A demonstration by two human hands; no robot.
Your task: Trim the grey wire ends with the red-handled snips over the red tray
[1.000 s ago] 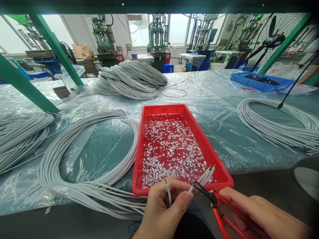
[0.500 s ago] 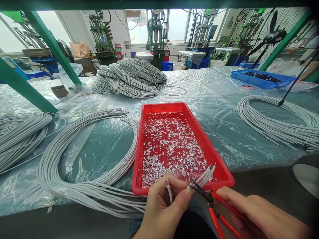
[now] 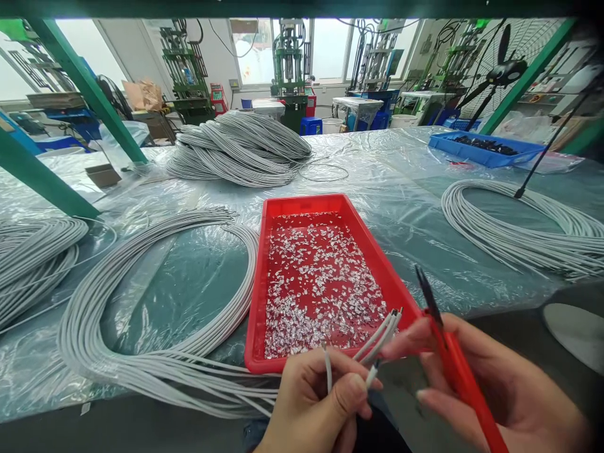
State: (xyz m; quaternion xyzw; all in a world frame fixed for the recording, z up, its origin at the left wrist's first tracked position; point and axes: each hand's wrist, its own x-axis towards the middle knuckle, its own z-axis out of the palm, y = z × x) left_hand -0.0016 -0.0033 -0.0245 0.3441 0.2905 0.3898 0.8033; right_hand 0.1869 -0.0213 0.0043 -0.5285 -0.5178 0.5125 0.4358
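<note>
My left hand (image 3: 325, 396) is closed around several white cables (image 3: 382, 333), whose stripped ends point up and right. One cable end stands apart between thumb and forefinger, and another sticks up behind the knuckles. In my right hand (image 3: 500, 371) lies a pair of red-handled pliers (image 3: 465, 384), its dark jaws pointing up and away from the cables. The right forefinger reaches toward the cable ends; I cannot tell whether it touches them. Just beyond both hands is a red tray (image 3: 255, 302) scattered with small silvery foil scraps (image 3: 325, 277).
A looped cable bundle (image 3: 89, 302) lies left of the tray, with another coil (image 3: 38, 258) farther left. A large cable heap (image 3: 240, 148) sits behind. At right are a cable coil (image 3: 472, 233) and a blue bin (image 3: 481, 157) of black parts. Green posts (image 3: 89, 94) frame the table.
The pliers have come away from the cables and turned upright in my right hand. My right forefinger now stretches toward the cable ends. The left hand keeps its hold while the view shifts slightly.
</note>
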